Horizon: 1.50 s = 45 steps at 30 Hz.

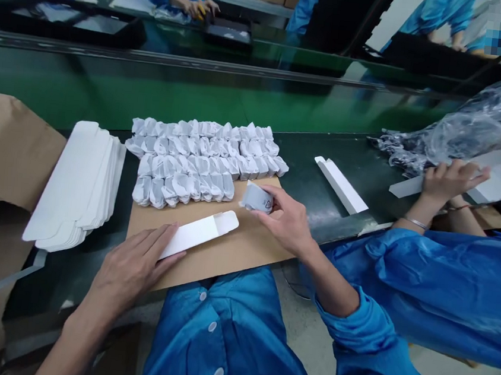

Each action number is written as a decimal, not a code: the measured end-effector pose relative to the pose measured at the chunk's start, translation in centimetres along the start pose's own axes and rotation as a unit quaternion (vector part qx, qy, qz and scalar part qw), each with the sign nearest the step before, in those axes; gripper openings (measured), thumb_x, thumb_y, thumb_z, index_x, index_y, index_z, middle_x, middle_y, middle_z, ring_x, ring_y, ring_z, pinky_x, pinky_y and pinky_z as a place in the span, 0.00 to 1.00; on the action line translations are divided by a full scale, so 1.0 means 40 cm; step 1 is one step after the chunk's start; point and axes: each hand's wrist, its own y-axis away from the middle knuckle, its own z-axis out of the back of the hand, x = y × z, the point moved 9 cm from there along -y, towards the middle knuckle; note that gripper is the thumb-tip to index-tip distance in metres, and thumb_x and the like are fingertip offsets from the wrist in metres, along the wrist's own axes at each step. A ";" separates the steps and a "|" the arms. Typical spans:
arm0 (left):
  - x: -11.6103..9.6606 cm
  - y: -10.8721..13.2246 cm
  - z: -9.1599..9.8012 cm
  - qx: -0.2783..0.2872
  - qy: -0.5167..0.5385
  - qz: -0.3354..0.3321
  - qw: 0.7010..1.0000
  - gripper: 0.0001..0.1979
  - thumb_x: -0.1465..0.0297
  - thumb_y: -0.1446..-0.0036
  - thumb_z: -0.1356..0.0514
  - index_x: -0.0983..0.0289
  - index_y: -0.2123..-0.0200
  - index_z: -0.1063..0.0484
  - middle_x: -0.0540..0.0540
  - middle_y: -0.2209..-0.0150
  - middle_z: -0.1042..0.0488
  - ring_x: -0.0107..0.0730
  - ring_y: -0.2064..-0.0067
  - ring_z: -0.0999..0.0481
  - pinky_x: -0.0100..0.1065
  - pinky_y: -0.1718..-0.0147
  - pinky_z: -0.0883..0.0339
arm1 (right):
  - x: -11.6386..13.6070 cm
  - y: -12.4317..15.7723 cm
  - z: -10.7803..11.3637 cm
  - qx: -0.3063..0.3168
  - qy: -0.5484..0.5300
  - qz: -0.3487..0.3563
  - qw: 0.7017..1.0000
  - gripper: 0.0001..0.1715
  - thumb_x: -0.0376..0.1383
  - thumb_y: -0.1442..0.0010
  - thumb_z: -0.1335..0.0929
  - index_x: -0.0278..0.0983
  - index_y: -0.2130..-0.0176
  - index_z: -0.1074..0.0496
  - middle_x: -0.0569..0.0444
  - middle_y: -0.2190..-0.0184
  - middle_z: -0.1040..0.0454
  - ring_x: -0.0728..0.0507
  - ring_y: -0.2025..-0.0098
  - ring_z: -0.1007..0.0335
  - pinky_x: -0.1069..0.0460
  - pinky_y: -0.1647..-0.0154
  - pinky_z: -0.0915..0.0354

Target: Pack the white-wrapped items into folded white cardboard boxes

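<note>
Head view: on a cardboard sheet [243,258], the left hand [129,273] lies open, its fingers resting against the end of a flat white carton blank [198,234] without clenching it. The right hand [287,218] grasps a paper-wrapped grey item [257,198] between thumb and fingers, just above the sheet's far edge. Rows of paper-wrapped pieces [199,164] sit along that edge; a stack of white blanks [75,187] lies left of the sheet, and a co-worker's hand [452,182] rests well to its right.
</note>
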 end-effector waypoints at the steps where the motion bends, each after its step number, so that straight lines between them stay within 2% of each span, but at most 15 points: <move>1: -0.003 0.000 0.012 -0.004 0.001 0.004 1.000 0.25 0.62 0.41 0.37 0.73 0.46 0.31 0.63 0.56 0.20 0.42 0.60 0.20 0.36 0.56 0.32 | 0.043 0.018 0.012 -0.018 -0.013 0.035 0.999 0.27 0.41 0.37 0.31 0.33 0.42 0.36 0.43 0.49 0.26 0.40 0.50 0.27 0.47 0.49 0.29; 4: -0.010 0.000 0.039 -0.008 0.004 0.009 1.000 0.27 0.64 0.42 0.36 0.73 0.44 0.33 0.63 0.55 0.20 0.41 0.59 0.21 0.37 0.55 0.33 | 0.138 0.060 0.020 -0.003 -0.034 0.126 0.991 0.20 0.36 0.36 0.32 0.33 0.46 0.34 0.41 0.49 0.28 0.39 0.47 0.30 0.46 0.49 0.30; 9: -0.033 0.005 0.067 -0.015 0.019 -0.010 1.000 0.27 0.66 0.41 0.37 0.74 0.42 0.33 0.62 0.54 0.20 0.42 0.59 0.21 0.38 0.57 0.33 | 0.163 0.056 -0.014 0.153 -0.092 0.158 0.971 0.21 0.31 0.39 0.29 0.34 0.47 0.32 0.44 0.54 0.31 0.41 0.52 0.32 0.47 0.53 0.29; 13: -0.050 0.006 0.083 -0.015 0.033 -0.014 0.999 0.26 0.68 0.42 0.36 0.75 0.43 0.33 0.64 0.54 0.20 0.43 0.58 0.21 0.39 0.56 0.33 | 0.203 0.046 0.004 0.179 -0.110 0.210 0.955 0.21 0.24 0.37 0.37 0.33 0.45 0.34 0.41 0.49 0.32 0.39 0.44 0.37 0.42 0.46 0.33; 16: -0.054 0.007 0.094 -0.026 0.038 -0.008 0.999 0.26 0.68 0.42 0.36 0.75 0.43 0.33 0.64 0.55 0.20 0.42 0.59 0.21 0.38 0.56 0.33 | 0.205 0.040 0.020 0.165 -0.253 0.136 0.944 0.23 0.25 0.37 0.37 0.36 0.43 0.36 0.44 0.43 0.35 0.43 0.41 0.37 0.46 0.42 0.33; 18: -0.053 0.008 0.095 -0.037 0.032 0.006 0.999 0.26 0.68 0.42 0.36 0.75 0.43 0.33 0.64 0.56 0.20 0.42 0.59 0.22 0.38 0.56 0.33 | 0.178 0.042 0.019 0.128 -0.322 0.035 0.937 0.20 0.28 0.37 0.35 0.37 0.45 0.34 0.47 0.46 0.32 0.46 0.46 0.31 0.49 0.46 0.30; 20: -0.055 0.007 0.090 -0.042 0.024 0.020 0.999 0.26 0.69 0.43 0.35 0.75 0.43 0.32 0.64 0.56 0.20 0.43 0.58 0.22 0.38 0.57 0.33 | 0.162 0.055 0.006 0.107 -0.342 -0.031 0.933 0.19 0.30 0.38 0.33 0.37 0.47 0.32 0.49 0.51 0.28 0.47 0.52 0.28 0.50 0.49 0.28; 25: -0.080 -0.013 0.073 -0.034 -0.005 0.072 0.997 0.23 0.67 0.41 0.37 0.74 0.46 0.31 0.63 0.55 0.20 0.44 0.57 0.23 0.39 0.58 0.35 | 0.160 0.063 -0.061 0.159 -0.387 -0.087 0.904 0.27 0.31 0.41 0.31 0.37 0.43 0.33 0.49 0.50 0.25 0.44 0.50 0.27 0.47 0.45 0.31; 30: -0.079 -0.044 0.049 0.000 -0.012 0.145 0.989 0.22 0.66 0.39 0.39 0.72 0.44 0.32 0.61 0.54 0.21 0.42 0.57 0.24 0.40 0.60 0.36 | 0.129 0.013 -0.066 0.202 -0.343 -0.083 0.914 0.33 0.36 0.42 0.30 0.41 0.38 0.35 0.49 0.44 0.29 0.41 0.44 0.31 0.44 0.42 0.34; 34: -0.087 -0.055 0.037 0.014 0.018 0.152 0.988 0.22 0.67 0.39 0.40 0.69 0.43 0.32 0.60 0.54 0.21 0.40 0.57 0.24 0.39 0.60 0.36 | 0.134 0.005 -0.048 0.272 -0.275 -0.033 0.922 0.34 0.39 0.42 0.30 0.43 0.37 0.35 0.49 0.48 0.25 0.39 0.48 0.28 0.42 0.46 0.32; 37: -0.110 -0.067 0.025 0.014 0.028 0.165 0.986 0.22 0.66 0.37 0.41 0.69 0.42 0.33 0.61 0.55 0.21 0.41 0.59 0.24 0.40 0.63 0.37 | 0.150 -0.001 -0.034 0.237 -0.256 -0.018 0.937 0.29 0.38 0.43 0.29 0.44 0.42 0.30 0.49 0.49 0.24 0.38 0.49 0.28 0.41 0.47 0.32; 40: -0.130 -0.090 0.020 0.001 0.052 0.166 0.985 0.23 0.65 0.37 0.42 0.67 0.41 0.34 0.61 0.56 0.21 0.41 0.60 0.23 0.39 0.64 0.36 | 0.132 -0.009 -0.035 0.198 -0.295 -0.071 0.932 0.23 0.40 0.41 0.31 0.40 0.46 0.26 0.51 0.61 0.21 0.42 0.60 0.25 0.48 0.59 0.29; 42: -0.111 -0.101 0.040 -0.026 0.086 0.144 0.986 0.26 0.62 0.38 0.40 0.66 0.40 0.36 0.62 0.54 0.21 0.40 0.57 0.23 0.38 0.61 0.33 | 0.087 -0.024 -0.010 0.174 -0.297 -0.091 0.935 0.21 0.42 0.41 0.32 0.38 0.50 0.24 0.51 0.63 0.21 0.44 0.64 0.26 0.50 0.63 0.30; 43: -0.076 -0.098 0.059 -0.047 0.095 0.148 0.983 0.28 0.60 0.39 0.40 0.65 0.39 0.37 0.62 0.53 0.22 0.41 0.55 0.23 0.38 0.58 0.32 | 0.054 -0.035 0.016 0.167 -0.287 -0.091 0.939 0.20 0.42 0.41 0.31 0.37 0.51 0.23 0.50 0.61 0.21 0.43 0.62 0.26 0.50 0.62 0.30; 45: 0.055 -0.071 0.100 -0.080 0.077 0.215 0.970 0.32 0.55 0.40 0.40 0.64 0.37 0.40 0.66 0.49 0.24 0.47 0.49 0.24 0.43 0.54 0.30 | -0.040 -0.059 0.080 0.179 -0.256 -0.090 0.946 0.21 0.44 0.42 0.31 0.37 0.52 0.23 0.48 0.56 0.22 0.41 0.58 0.26 0.49 0.59 0.31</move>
